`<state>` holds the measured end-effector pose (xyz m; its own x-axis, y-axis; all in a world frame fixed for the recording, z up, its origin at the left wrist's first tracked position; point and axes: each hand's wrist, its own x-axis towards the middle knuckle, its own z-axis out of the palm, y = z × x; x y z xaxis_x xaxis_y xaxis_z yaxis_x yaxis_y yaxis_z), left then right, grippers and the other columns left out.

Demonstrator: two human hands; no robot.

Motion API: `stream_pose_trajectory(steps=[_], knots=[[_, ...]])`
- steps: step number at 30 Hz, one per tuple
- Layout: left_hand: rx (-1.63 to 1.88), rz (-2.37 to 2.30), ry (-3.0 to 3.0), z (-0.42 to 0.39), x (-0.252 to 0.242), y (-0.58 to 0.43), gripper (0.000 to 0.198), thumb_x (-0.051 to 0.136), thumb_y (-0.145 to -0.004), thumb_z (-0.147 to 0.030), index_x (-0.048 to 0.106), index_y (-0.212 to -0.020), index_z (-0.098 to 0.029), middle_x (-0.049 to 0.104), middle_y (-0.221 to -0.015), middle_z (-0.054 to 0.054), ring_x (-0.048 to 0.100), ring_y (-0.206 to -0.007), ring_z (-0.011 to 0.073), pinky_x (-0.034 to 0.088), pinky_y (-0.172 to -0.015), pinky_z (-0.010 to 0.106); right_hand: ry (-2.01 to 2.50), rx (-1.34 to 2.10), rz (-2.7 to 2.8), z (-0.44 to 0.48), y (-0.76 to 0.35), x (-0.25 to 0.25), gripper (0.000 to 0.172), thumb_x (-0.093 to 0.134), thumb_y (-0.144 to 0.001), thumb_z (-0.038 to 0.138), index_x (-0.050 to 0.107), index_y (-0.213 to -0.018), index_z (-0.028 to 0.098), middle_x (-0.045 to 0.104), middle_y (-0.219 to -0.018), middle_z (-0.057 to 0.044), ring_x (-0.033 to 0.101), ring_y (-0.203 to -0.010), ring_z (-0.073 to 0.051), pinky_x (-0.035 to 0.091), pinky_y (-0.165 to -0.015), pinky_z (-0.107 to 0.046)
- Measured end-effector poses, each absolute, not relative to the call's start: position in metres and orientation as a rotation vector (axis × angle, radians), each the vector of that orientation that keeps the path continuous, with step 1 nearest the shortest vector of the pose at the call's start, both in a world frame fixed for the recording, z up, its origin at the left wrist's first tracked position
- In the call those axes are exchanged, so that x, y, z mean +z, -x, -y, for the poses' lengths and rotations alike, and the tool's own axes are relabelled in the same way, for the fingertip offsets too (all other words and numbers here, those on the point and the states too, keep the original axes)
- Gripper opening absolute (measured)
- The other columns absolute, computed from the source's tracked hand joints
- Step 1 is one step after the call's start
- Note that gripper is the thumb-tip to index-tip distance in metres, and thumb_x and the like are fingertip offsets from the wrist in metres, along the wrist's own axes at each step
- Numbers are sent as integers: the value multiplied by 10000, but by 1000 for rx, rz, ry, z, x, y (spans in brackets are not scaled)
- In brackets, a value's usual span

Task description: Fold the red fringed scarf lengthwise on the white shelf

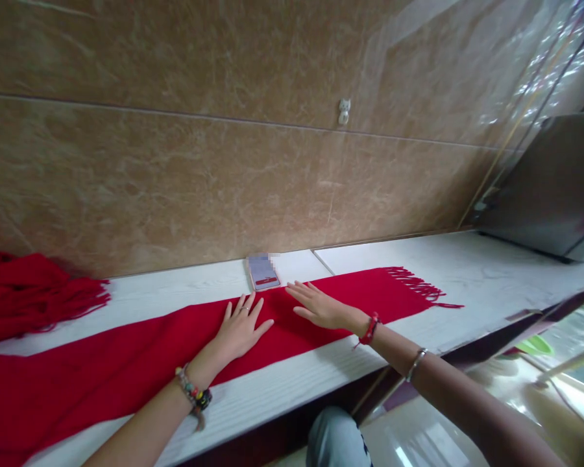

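A long red scarf (126, 363) lies stretched along a white wooden shelf (467, 279), its fringed end (418, 285) to the right. My left hand (241, 331) rests flat on the scarf, fingers spread, a ring on one finger and a beaded bracelet at the wrist. Just to its right, my right hand (321, 306) also lies flat on the cloth with fingers stretched out, a red string bracelet at the wrist. Neither hand holds anything.
A phone (263, 271) lies on the shelf just beyond my hands, against the brown marble wall (224, 162). More red fringed fabric (29, 292) is bunched at the far left. A dark appliance (555, 188) stands at the right end. My knee (335, 438) shows below.
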<state>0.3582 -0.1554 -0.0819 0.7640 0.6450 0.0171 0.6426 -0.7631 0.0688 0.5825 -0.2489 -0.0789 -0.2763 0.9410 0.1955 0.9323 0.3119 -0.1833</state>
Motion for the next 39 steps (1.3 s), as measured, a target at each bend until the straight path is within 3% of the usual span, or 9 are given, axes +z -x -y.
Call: stream_pose_trajectory(steps=[9, 14, 18, 23, 28, 34, 39], knots=[[46, -1052, -2819, 152, -80, -343, 665, 209, -855, -582, 244, -1366, -159, 134, -1440, 126, 91, -1312, 316, 129, -1012, 542, 1749, 139, 2384, 246, -553, -93, 542, 243, -904, 455, 230, -1375, 189, 236, -1425, -80, 154, -1313, -209, 121, -1060, -456], [23, -1308, -2677, 116, -61, -300, 600, 218, -866, -539, 252, -1363, -206, 44, -1455, 114, 14, -1313, 323, 122, -1003, 549, 1662, 136, 2333, 238, -530, -81, 530, 223, -910, 445, 263, -1364, 172, 270, -1413, -102, 178, -1307, -212, 134, -1060, -467], [119, -1554, -2614, 86, -63, -246, 550, 252, -875, -471, 269, -1356, -204, 70, -1456, 119, 47, -1313, 322, 173, -1001, 517, 1471, 91, 2391, 212, -480, -71, 548, 247, -904, 452, 270, -1360, 150, 276, -1408, -120, 183, -1305, -223, 161, -1060, -445], [82, -1503, -2669, 86, -83, -212, 560, 266, -874, -485, 241, -1367, -223, 142, -1450, 95, 91, -1317, 289, 166, -1024, 466, 1341, 138, 2531, 181, -430, -76, 594, 281, -884, 486, 260, -1365, 138, 271, -1409, -119, 180, -1305, -237, 152, -1061, -442], [-50, -1476, -2597, 73, -85, -196, 499, 104, -908, -441, 295, -1343, -288, 197, -1443, 33, 147, -1316, 216, 177, -1038, 396, 1380, 185, 2565, 174, -426, -86, 619, 257, -878, 515, 264, -1364, 131, 256, -1413, -117, 175, -1306, -232, 117, -1066, -439], [-51, -1615, -2548, 56, -88, -167, 537, 264, -879, -456, 256, -1363, -225, 119, -1455, 81, 69, -1320, 275, 153, -1039, 432, 1376, 160, 2563, 176, -428, -88, 612, 241, -881, 516, 271, -1361, 138, 244, -1415, -116, 167, -1308, -233, 129, -1060, -448], [111, -1354, -2856, 67, -85, -151, 516, 279, -892, -420, 251, -1363, -210, 168, -1448, 74, 65, -1326, 223, 134, -1056, 392, 1358, 114, 2560, 175, -428, -93, 603, 237, -882, 519, 282, -1358, 152, 257, -1410, -111, 185, -1303, -240, 150, -1051, -466]])
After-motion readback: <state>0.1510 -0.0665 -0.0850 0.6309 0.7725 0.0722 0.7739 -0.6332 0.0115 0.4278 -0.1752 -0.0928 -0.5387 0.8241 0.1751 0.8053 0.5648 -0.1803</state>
